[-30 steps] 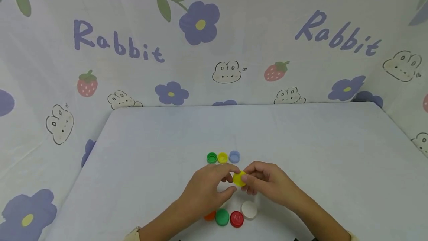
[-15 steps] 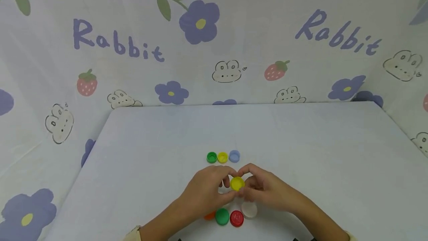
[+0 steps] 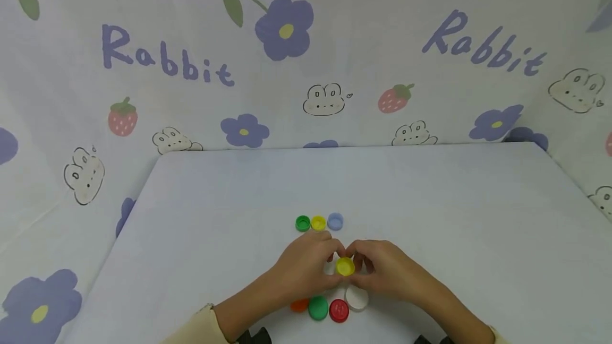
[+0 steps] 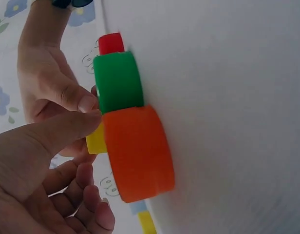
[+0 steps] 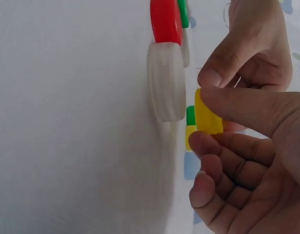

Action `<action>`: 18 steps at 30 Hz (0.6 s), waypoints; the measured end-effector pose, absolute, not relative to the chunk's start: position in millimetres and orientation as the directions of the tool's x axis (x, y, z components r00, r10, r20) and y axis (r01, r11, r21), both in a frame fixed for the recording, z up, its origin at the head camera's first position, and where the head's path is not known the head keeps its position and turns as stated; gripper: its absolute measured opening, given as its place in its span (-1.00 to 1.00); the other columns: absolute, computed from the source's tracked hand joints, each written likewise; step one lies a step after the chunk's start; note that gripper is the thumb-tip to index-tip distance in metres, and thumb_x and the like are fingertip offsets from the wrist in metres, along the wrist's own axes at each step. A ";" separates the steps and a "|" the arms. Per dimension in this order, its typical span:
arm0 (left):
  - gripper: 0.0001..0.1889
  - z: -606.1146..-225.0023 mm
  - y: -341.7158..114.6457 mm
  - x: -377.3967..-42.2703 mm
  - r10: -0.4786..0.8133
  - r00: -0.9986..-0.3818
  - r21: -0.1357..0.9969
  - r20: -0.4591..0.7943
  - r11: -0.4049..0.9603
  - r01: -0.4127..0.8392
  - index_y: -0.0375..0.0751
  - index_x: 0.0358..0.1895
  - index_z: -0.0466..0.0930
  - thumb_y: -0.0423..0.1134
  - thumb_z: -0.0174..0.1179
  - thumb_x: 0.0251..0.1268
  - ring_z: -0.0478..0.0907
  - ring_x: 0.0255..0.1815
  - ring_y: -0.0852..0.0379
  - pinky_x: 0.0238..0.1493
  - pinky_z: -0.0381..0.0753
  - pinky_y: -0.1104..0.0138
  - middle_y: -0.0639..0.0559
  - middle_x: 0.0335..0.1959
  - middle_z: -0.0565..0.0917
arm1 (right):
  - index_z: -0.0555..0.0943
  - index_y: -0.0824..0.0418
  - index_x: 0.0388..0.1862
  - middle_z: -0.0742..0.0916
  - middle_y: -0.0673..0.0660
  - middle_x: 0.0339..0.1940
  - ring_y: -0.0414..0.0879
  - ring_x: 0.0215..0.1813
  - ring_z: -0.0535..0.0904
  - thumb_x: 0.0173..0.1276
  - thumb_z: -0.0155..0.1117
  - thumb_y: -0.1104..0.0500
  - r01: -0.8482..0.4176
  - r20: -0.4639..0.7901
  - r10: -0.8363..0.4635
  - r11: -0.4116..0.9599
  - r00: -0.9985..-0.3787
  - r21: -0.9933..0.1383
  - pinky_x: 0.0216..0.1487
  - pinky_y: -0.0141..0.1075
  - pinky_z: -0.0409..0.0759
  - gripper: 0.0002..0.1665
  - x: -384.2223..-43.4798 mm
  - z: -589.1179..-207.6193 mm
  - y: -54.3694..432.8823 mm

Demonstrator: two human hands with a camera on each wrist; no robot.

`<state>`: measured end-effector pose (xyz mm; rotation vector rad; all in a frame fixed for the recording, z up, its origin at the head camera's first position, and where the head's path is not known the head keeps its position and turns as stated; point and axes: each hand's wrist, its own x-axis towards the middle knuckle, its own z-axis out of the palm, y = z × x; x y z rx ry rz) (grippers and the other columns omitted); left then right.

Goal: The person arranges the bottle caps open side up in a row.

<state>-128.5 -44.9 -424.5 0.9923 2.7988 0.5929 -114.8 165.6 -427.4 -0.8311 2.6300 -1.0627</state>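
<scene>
Both hands pinch one yellow bottle cap (image 3: 345, 266) between thumbs and forefingers, just in front of the body and over the white table. Its hollow side faces up toward the head camera. My left hand (image 3: 309, 264) holds its left edge, and my right hand (image 3: 384, 272) its right edge. In the right wrist view the yellow cap (image 5: 207, 114) shows side-on between the right thumb and forefinger, the left thumb tip touching its top end. From the left wrist, the cap (image 4: 95, 140) is partly hidden behind an orange cap (image 4: 139, 153).
Behind the hands, a green cap (image 3: 303, 223), a yellow cap (image 3: 318, 222) and a light blue cap (image 3: 336, 221) stand in a row, hollow side up. Nearer the body lie a green cap (image 3: 318, 308), a red cap (image 3: 339, 310) and a white cap (image 3: 357, 298), beside the orange one.
The left fingers have closed in on the yellow cap, earlier pinched mainly by the right hand. It has been turned hollow side up and brought slightly nearer the body.
</scene>
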 end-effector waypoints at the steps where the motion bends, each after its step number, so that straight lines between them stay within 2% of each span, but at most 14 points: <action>1: -0.62 -424.7 -43.4 -130.1 0.631 -0.776 0.383 0.013 0.714 0.586 0.00 -0.01 0.74 0.02 0.53 0.15 0.39 -0.27 0.28 -0.23 0.45 0.49 0.24 -0.36 0.52 | 0.70 0.19 -0.05 0.67 -0.17 -0.37 -0.27 -0.35 0.51 0.21 0.59 0.18 -0.430 0.034 -0.563 0.589 -0.826 -0.684 -0.34 -0.39 0.55 -0.65 -115.5 -427.3 165.8; 4: -0.62 -423.9 -38.5 -135.5 0.648 -0.762 0.333 -0.010 0.721 0.608 0.02 -0.02 0.74 0.03 0.54 0.13 0.38 -0.24 0.25 -0.23 0.44 0.49 0.22 -0.30 0.52 | 0.71 0.21 -0.07 0.70 -0.16 -0.33 -0.28 -0.33 0.53 0.20 0.58 0.20 -0.433 0.036 -0.558 0.601 -0.829 -0.672 -0.30 -0.38 0.58 -0.66 -117.4 -427.6 166.3; 10: -0.65 -419.4 -28.8 -150.0 0.677 -0.736 0.253 -0.019 0.715 0.652 0.02 -0.04 0.75 0.01 0.54 0.14 0.34 -0.24 0.20 -0.27 0.37 0.46 0.17 -0.30 0.49 | 0.72 0.19 -0.15 0.66 -0.19 -0.45 -0.31 -0.40 0.50 0.18 0.58 0.23 -0.449 0.062 -0.526 0.652 -0.848 -0.611 -0.35 -0.37 0.54 -0.73 -126.0 -426.8 168.7; 18: -0.65 -410.6 -19.1 -172.9 0.673 -0.738 0.219 -0.045 0.728 0.650 0.04 -0.03 0.78 0.01 0.54 0.13 0.35 -0.24 0.18 -0.27 0.35 0.42 0.14 -0.29 0.53 | 0.72 0.21 -0.21 0.61 -0.18 -0.55 -0.30 -0.48 0.45 0.15 0.61 0.22 -0.456 0.070 -0.498 0.717 -0.865 -0.527 -0.41 -0.36 0.49 -0.74 -143.3 -420.0 169.8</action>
